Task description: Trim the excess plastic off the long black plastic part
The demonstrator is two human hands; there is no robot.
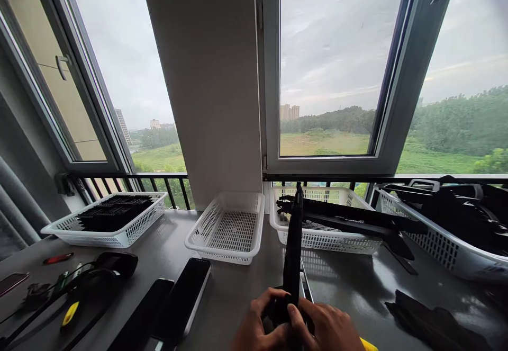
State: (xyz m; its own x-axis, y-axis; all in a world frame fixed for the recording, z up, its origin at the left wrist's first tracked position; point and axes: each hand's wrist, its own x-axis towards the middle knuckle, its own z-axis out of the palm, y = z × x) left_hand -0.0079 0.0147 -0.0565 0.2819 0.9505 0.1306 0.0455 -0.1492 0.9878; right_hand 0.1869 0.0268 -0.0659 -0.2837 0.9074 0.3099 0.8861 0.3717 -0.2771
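Note:
A long black plastic strip [292,245] stands upright in front of me, its narrow tip reaching up past the rim of a white basket. My left hand [262,322] is closed around the strip's lower end from the left. From the other side my right hand [327,324] grips the same end, with the thumb pressed on its front. The strip's bottom is hidden by my fingers. Behind it, more long black plastic strips [349,216] lie across the white basket [329,242], sticking out over its right side.
A white basket [256,234] stands at the centre; another [115,239] at left holds black parts [115,210]. At far right, a basket [436,245] is heaped with black pieces. Two dark phone-like slabs [184,298], cables, a red-handled tool [58,259] and black cloth [432,316] lie on the table.

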